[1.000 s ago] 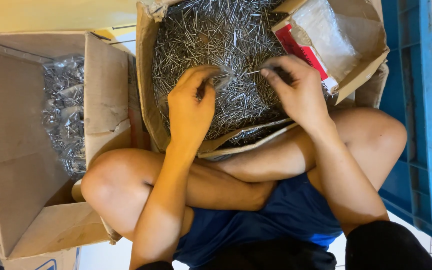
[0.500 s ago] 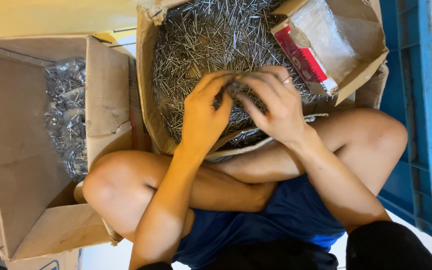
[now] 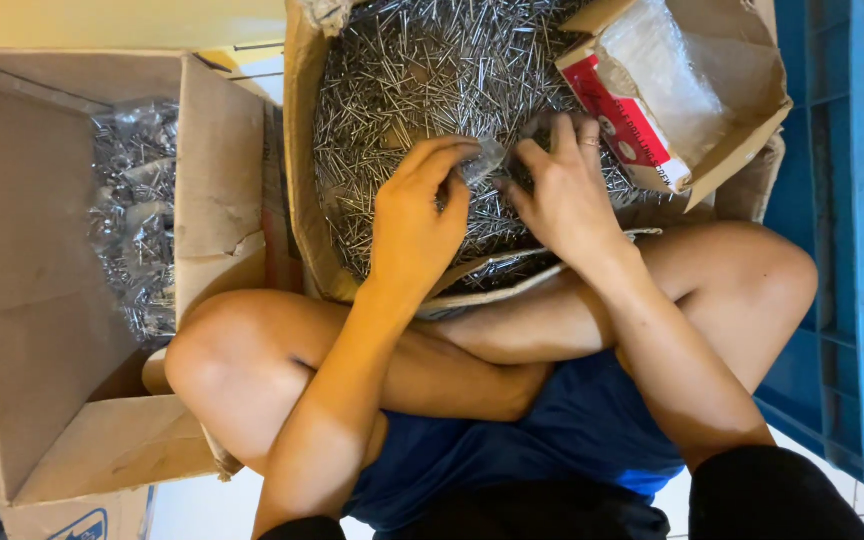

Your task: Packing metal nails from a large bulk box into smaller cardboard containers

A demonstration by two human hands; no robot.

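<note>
Both hands work over the open cardboard box (image 3: 302,200) of loose steel nails (image 3: 422,90), which is pulled in against the crossed legs so the pile sits within easy reach. Left hand (image 3: 414,222) and right hand (image 3: 562,195) meet over the middle of the pile, fingers pinched together on a small clear plastic bag (image 3: 485,158) held between them, just above the nails; looks like each hand grips one side of its mouth, though whether any nails are inside is too small to tell. Just right of the grip, a smaller carton with a red-and-white label (image 3: 620,125) leans in the box corner, stuffed with clear plastic (image 3: 667,75). Far left of the grip, a second cardboard box (image 3: 22,300) holds filled shiny bags (image 3: 137,210). Far right, a blue plastic crate (image 3: 832,250) with white items, unclear what. The near box flap (image 3: 512,275) sags over the shins under both wrists.
</note>
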